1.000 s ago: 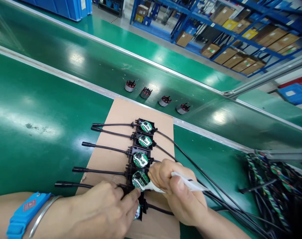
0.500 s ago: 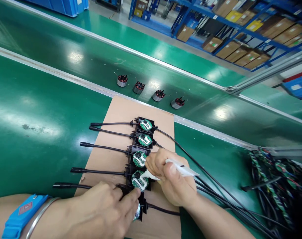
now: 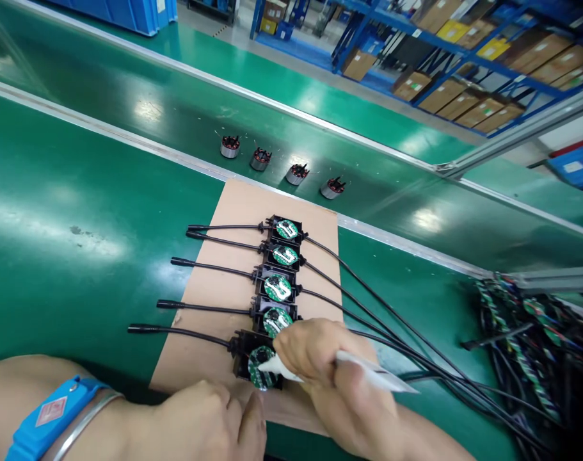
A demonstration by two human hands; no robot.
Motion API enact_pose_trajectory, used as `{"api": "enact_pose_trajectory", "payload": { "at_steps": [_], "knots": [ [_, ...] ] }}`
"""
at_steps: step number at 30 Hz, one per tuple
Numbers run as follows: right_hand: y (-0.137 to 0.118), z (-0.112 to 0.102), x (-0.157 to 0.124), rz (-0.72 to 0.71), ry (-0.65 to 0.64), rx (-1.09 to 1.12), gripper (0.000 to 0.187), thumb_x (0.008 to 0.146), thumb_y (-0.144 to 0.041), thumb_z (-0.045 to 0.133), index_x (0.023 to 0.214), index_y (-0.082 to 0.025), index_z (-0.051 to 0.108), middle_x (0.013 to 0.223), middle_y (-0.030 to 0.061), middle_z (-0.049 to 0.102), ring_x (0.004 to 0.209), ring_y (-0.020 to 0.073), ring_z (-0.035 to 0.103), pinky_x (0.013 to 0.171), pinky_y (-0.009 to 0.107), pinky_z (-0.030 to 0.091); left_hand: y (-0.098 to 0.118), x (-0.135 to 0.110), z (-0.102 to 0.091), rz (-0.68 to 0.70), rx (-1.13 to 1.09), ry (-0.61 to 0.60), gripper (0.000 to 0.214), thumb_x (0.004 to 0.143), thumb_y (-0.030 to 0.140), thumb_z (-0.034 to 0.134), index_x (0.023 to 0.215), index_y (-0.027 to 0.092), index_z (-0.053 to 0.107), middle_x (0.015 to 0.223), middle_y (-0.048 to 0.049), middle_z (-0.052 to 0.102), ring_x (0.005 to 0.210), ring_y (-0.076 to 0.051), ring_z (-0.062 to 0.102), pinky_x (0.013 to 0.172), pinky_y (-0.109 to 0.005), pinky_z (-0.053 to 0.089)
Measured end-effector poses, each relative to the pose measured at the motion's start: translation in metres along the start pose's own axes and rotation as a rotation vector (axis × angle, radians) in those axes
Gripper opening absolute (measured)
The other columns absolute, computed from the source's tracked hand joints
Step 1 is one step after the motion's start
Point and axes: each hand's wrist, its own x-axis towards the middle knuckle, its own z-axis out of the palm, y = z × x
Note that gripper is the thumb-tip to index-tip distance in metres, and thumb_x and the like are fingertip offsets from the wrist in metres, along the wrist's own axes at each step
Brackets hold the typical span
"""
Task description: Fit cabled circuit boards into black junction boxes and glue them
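Observation:
My right hand [image 3: 339,378] is closed around a white squeeze tube [image 3: 375,371] whose white nozzle [image 3: 274,366] points left. Its tip meets the round green circuit board [image 3: 263,379] in the nearest black housing [image 3: 243,366]. Just below that housing, my left hand [image 3: 199,422] has its fingers curled together; whatever they hold is hidden. Farther up the row, several more black housings carry green boards, such as the circuit board [image 3: 278,288], with bands of white paste on them. The board behind my right hand [image 3: 276,321] is partly covered.
Cardboard [image 3: 205,358] lies under the row on the green table [image 3: 80,269]. Black cables [image 3: 368,298] run right toward a heap of wires and boards [image 3: 526,352]. Several motor stators [image 3: 297,174] stand beyond a metal strip. Shelves with boxes [image 3: 409,84] are behind.
My right hand and the tube have moved down from the fourth board to the nearest one. My left hand has drawn back off the nearest housing, uncovering its board.

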Motion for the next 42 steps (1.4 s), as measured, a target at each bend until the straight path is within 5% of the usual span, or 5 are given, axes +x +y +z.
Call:
{"api": "enact_pose_trajectory", "payload": {
  "at_steps": [6,16,25,36,42],
  "knots": [
    [0.022,0.004,0.002,-0.063,0.009,-0.087,0.039,0.091,-0.046,0.048,0.063,-0.02,0.039,0.054,-0.0043,0.027,0.047,0.0096,0.026,0.047,0.027,0.018,-0.008,0.004,-0.019,0.094,0.129,-0.029,0.015,0.072,0.01,0.055,0.082,0.012,0.066,0.064,-0.0065,0.062,0.045,-0.017,0.048,0.035,-0.03,0.029],
    [0.007,0.002,-0.013,0.009,0.005,-0.119,0.04,0.091,-0.048,0.048,0.063,-0.02,0.039,0.054,-0.0046,0.026,0.047,0.0097,0.026,0.047,0.027,0.019,-0.01,0.004,-0.024,0.106,0.103,-0.046,0.021,0.07,0.014,0.06,0.088,0.011,0.069,0.067,-0.0086,0.064,0.044,-0.017,0.046,0.034,-0.03,0.027],
    [0.007,-0.01,-0.016,0.01,0.03,-0.116,0.037,0.091,-0.045,0.048,0.064,-0.021,0.04,0.055,-0.0048,0.027,0.047,0.0099,0.025,0.047,0.028,0.019,-0.007,0.004,-0.014,0.113,0.048,-0.046,0.03,0.072,0.011,0.06,0.1,0.01,0.069,0.086,-0.0146,0.071,0.048,-0.019,0.054,0.036,-0.029,0.033],
    [0.016,-0.013,-0.006,-0.026,0.037,-0.126,0.038,0.091,-0.046,0.047,0.063,-0.022,0.039,0.055,-0.005,0.025,0.047,0.0108,0.024,0.048,0.028,0.019,-0.004,0.001,0.004,0.115,0.047,0.022,0.023,0.075,0.009,0.053,0.092,0.01,0.069,0.086,-0.0151,0.072,0.05,-0.02,0.057,0.035,-0.028,0.035],
    [0.016,-0.027,-0.011,-0.125,-0.271,-0.376,0.031,0.093,-0.042,0.038,0.068,-0.023,0.037,0.055,-0.0044,0.025,0.047,0.0125,0.026,0.05,0.029,0.018,0.0,-0.001,0.015,0.058,0.001,0.039,0.022,0.071,0.008,0.058,0.091,0.01,0.068,0.085,-0.0147,0.072,0.049,-0.019,0.057,0.034,-0.028,0.034]
  ]
}}
